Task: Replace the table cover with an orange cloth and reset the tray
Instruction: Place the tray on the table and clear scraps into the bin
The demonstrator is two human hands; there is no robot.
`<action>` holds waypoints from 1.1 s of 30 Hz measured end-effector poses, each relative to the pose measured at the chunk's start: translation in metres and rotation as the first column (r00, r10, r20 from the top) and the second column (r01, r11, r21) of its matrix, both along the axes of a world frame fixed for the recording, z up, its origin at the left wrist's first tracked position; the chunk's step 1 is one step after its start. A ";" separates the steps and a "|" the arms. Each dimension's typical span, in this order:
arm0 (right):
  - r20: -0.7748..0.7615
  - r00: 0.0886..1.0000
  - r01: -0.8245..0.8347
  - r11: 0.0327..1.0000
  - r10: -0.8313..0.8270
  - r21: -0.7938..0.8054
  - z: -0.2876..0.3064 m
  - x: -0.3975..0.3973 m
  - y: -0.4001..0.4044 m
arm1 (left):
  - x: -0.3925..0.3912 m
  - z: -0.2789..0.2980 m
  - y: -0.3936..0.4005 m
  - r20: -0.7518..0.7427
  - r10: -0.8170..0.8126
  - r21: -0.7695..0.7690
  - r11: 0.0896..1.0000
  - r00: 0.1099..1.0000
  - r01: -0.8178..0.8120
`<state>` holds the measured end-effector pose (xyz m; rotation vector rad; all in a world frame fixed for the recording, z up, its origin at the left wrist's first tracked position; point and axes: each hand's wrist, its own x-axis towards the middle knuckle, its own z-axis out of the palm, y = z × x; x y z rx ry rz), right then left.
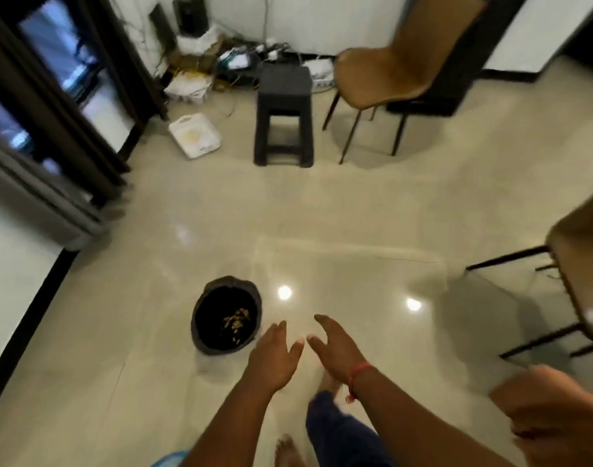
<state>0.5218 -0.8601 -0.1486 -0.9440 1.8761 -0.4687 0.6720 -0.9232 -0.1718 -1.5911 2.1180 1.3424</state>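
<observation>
Cloth and tray are both out of our view, and so is the desk; what lies below us is bare glossy floor (322,230). Our left hand (275,355) and right hand (335,345) hang side by side with fingers loosely spread, thumbs nearly meeting, holding nothing. We judge this a walking step between stations, likely on the way to fetch the orange cloth or get back to the desk; the next move calls for finding one of them first. Just left of our left hand stands a dark bin (226,315) with yellowish scraps inside, close enough to kick. Ahead of the hands the floor is open as far as a black stool (284,116) and a tan chair (399,62). Right of our right hand another chair (581,264) juts in, and a blurred shape, perhaps another person's arm (551,409), crowds that side, so the free path runs straight forward.
</observation>
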 end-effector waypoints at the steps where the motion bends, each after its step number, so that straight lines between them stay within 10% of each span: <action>1: -0.042 0.999 0.012 1.000 -0.012 -0.015 0.006 -0.008 0.026 | -0.011 0.003 0.014 0.039 -0.087 -0.038 0.995 0.995 0.088; 12: -0.388 0.714 0.542 0.811 -0.583 -0.221 0.109 -0.143 0.359 | -0.224 0.122 0.244 0.034 -0.752 -0.394 0.595 0.658 0.700; 25: -0.572 0.401 0.697 0.643 -0.716 -0.317 0.172 -0.166 0.799 | -0.306 0.196 0.676 0.162 -0.959 -0.620 0.086 0.234 0.780; 33: -0.597 0.322 0.771 0.570 -0.735 -0.285 0.164 -0.198 0.907 | -0.355 0.187 0.788 0.227 -0.962 -0.654 -0.038 0.149 0.755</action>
